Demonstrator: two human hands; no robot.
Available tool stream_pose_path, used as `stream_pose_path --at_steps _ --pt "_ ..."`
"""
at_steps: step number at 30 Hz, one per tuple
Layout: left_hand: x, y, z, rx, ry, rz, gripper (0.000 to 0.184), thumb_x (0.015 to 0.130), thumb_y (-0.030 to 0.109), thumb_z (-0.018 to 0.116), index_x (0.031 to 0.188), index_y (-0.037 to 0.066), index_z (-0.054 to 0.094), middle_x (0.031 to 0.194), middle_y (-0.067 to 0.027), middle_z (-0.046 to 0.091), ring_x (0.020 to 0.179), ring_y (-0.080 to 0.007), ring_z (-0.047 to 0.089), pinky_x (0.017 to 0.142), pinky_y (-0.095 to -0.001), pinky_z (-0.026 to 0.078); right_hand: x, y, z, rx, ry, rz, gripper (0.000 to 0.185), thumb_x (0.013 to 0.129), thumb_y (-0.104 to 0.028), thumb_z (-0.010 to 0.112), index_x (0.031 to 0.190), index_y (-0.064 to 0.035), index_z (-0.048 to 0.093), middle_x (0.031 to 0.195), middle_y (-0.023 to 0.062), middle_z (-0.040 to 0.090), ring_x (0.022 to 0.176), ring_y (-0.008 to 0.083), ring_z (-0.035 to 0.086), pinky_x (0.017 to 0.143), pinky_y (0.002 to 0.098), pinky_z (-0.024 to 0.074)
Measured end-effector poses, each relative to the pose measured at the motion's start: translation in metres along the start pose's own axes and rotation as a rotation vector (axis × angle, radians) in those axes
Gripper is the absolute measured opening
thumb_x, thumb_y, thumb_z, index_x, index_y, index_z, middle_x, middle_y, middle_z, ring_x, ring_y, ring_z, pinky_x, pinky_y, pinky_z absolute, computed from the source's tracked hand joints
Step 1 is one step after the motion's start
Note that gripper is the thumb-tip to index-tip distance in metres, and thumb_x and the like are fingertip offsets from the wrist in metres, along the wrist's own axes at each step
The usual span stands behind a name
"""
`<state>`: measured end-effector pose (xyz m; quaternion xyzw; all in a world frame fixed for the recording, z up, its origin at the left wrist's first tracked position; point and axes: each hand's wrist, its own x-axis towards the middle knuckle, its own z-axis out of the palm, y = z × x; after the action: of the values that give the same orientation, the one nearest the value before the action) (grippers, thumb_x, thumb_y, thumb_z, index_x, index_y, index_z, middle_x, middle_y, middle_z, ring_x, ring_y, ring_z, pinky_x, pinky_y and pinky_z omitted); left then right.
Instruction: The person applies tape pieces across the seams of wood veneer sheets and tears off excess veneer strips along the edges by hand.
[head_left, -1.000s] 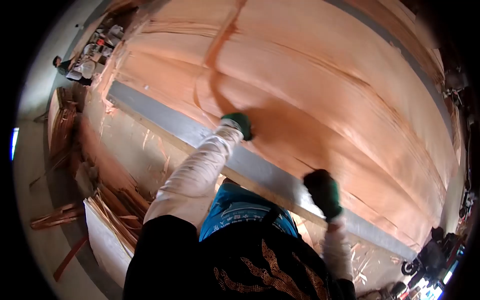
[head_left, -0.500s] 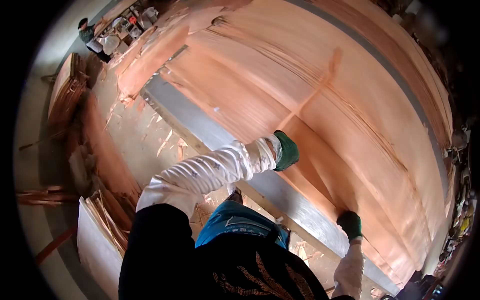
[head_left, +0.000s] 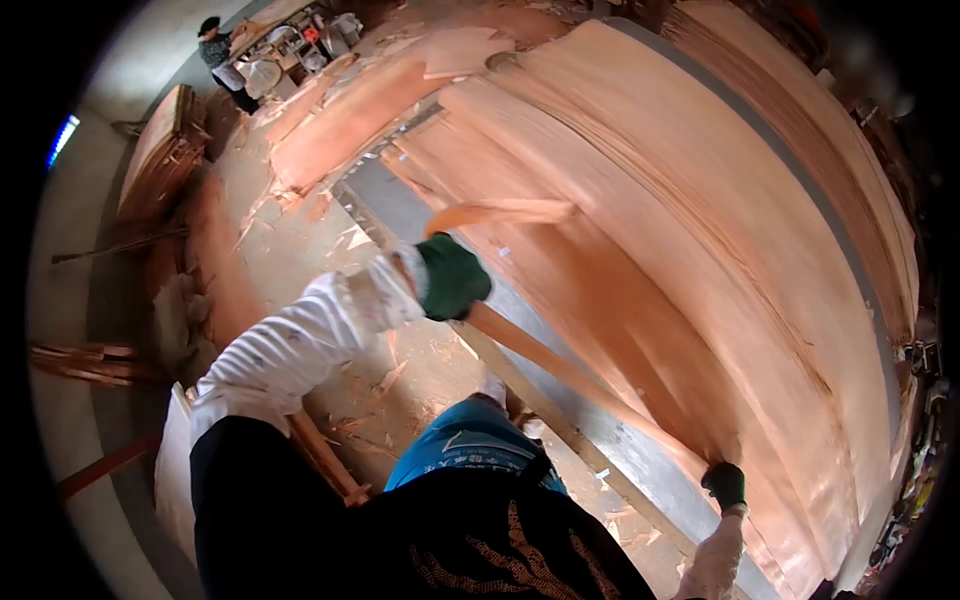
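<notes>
My left hand [head_left: 455, 277], in a green glove, is closed around a long narrow strip of wood veneer [head_left: 570, 372]. The strip's far end curls up past the hand, and its other part runs down toward my right hand [head_left: 725, 486]. That hand, also gloved in dark green, is closed at the near edge of the veneer sheets [head_left: 640, 290]; what its fingers hold is hidden. The wide reddish-brown sheets lie on a grey metal-topped table [head_left: 385, 200], with ripples and folds across them.
Veneer scraps [head_left: 375, 385] litter the floor along the table's near edge. Stacked veneer [head_left: 160, 160] stands at the left wall, and a pale board [head_left: 175, 450] leans at lower left. Another person [head_left: 226, 66] stands by a cluttered bench [head_left: 300, 45] at the back.
My left hand has moved left, off the sheets and past the table edge, pulling the strip of veneer with it. My right hand stays near the sheet edge. The view has shifted slightly.
</notes>
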<state>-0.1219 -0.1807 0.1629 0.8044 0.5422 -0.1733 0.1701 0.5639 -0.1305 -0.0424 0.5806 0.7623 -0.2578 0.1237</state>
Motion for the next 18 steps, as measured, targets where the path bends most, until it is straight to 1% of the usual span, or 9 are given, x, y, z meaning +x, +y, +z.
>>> stream_pose_path --at_steps 1,2,4,7,8,10,11,14,18 --pt "-0.015 -0.013 0.0 -0.003 -0.07 -0.061 0.024 0.074 0.027 0.072 0.093 0.012 0.07 0.078 -0.0122 0.069 0.079 -0.0322 0.068 0.07 -0.0443 0.05 0.002 0.01 0.008 0.015 0.038 -0.078 0.027 0.081 -0.017 0.064 0.057 -0.0054 0.066 0.054 0.0092 0.063 0.043 0.0157 0.062 0.04 0.0274 0.0488" --pt "-0.028 -0.026 0.0 -0.01 -0.14 -0.119 0.024 0.074 0.027 0.072 0.093 0.012 0.07 0.078 -0.0125 0.069 0.079 -0.0326 0.067 0.071 -0.0443 0.051 0.0 0.015 0.01 0.279 0.023 0.042 0.027 0.081 -0.017 0.065 0.057 -0.0064 0.066 0.054 0.0086 0.064 0.042 0.0156 0.062 0.041 0.0274 0.0494" --pt "-0.052 -0.049 -0.004 -0.03 -0.167 -0.218 0.025 0.074 0.027 0.071 0.093 0.012 0.07 0.079 -0.0133 0.069 0.08 -0.0332 0.067 0.073 -0.0437 0.051 0.01 0.048 0.03 0.083 0.049 -0.105 0.027 0.082 -0.018 0.064 0.057 -0.008 0.065 0.053 0.0078 0.063 0.041 0.0154 0.061 0.04 0.0283 0.0489" --pt "-0.077 -0.096 0.007 -0.097 -0.119 -0.335 0.03 0.07 0.026 0.071 0.095 0.01 0.07 0.083 -0.0149 0.069 0.085 -0.0323 0.067 0.077 -0.0425 0.051 0.012 0.053 0.041 -0.016 0.163 -0.046 0.03 0.082 -0.02 0.065 0.054 -0.0091 0.062 0.05 0.0074 0.062 0.04 0.0153 0.06 0.038 0.0298 0.0479" --pt "-0.081 -0.118 0.015 -0.108 -0.083 -0.351 0.032 0.069 0.026 0.071 0.096 0.009 0.07 0.084 -0.0154 0.069 0.086 -0.0322 0.067 0.078 -0.0421 0.051 0.011 0.044 0.034 -0.053 0.124 0.025 0.03 0.082 -0.024 0.065 0.055 -0.0101 0.062 0.051 0.0083 0.061 0.043 0.0182 0.061 0.041 0.034 0.0488" --pt "-0.079 -0.16 0.02 -0.152 -0.157 -0.385 0.033 0.069 0.027 0.073 0.096 0.008 0.069 0.086 -0.0159 0.069 0.087 -0.0321 0.067 0.079 -0.0413 0.051 0.009 0.029 0.025 -0.118 0.045 0.171 0.031 0.08 -0.032 0.064 0.056 -0.0121 0.063 0.054 0.0101 0.06 0.047 0.0238 0.061 0.047 0.0426 0.0507" --pt "-0.077 -0.181 0.02 -0.173 -0.198 -0.403 0.034 0.069 0.028 0.073 0.097 0.008 0.069 0.086 -0.0162 0.069 0.088 -0.032 0.067 0.079 -0.0408 0.051 0.011 0.022 0.024 -0.147 0.054 0.198 0.031 0.08 -0.032 0.064 0.057 -0.0118 0.063 0.054 0.0109 0.06 0.047 0.0243 0.061 0.047 0.0428 0.0507" --pt "-0.062 -0.239 0.03 -0.144 -0.112 -0.429 0.035 0.069 0.03 0.075 0.096 0.008 0.07 0.087 -0.0156 0.07 0.088 -0.0315 0.067 0.077 -0.0402 0.052 0.007 0.011 0.031 -0.255 0.172 0.194 0.032 0.081 -0.033 0.064 0.058 -0.0107 0.062 0.053 0.0131 0.059 0.047 0.0259 0.061 0.046 0.0434 0.0508" --pt "-0.021 -0.316 0.055 -0.111 -0.069 -0.447 0.036 0.072 0.036 0.074 0.099 0.011 0.07 0.094 -0.0146 0.07 0.093 -0.0344 0.066 0.08 -0.0417 0.051 0.005 0.005 0.047 -0.568 0.484 0.019 0.032 0.081 -0.033 0.063 0.059 -0.0093 0.062 0.053 0.0161 0.059 0.047 0.0281 0.061 0.046 0.0442 0.0508"
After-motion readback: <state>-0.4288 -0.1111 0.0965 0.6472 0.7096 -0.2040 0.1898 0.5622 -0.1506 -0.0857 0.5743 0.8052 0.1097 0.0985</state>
